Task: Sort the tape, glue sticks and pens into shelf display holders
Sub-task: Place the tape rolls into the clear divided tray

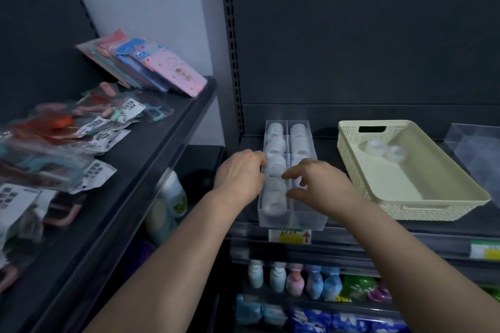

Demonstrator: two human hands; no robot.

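Clear holder [290,220]: divided, filled with tape rolls [275,166].
Left hand [239,174]: at holder's left wall, fingers curled, grip unclear.
Right hand [320,188]: over holder, fingers spread, empty.
Cream basket [433,197]: right of holder.

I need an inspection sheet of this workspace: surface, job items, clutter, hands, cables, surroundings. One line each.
Surface: dark shelf with a dark back panel.
Job's things: clear divided holder with white tape rolls in both columns; cream basket to its right holds two more rolls.
Clutter: empty clear holder at the right edge.
Hands: left hand at the holder's left wall; right hand over the right column, fingers curled; grasp unclear.
Cables: nothing seen.
Surroundings: packaged goods on the left shelf; bottles on the shelf below.
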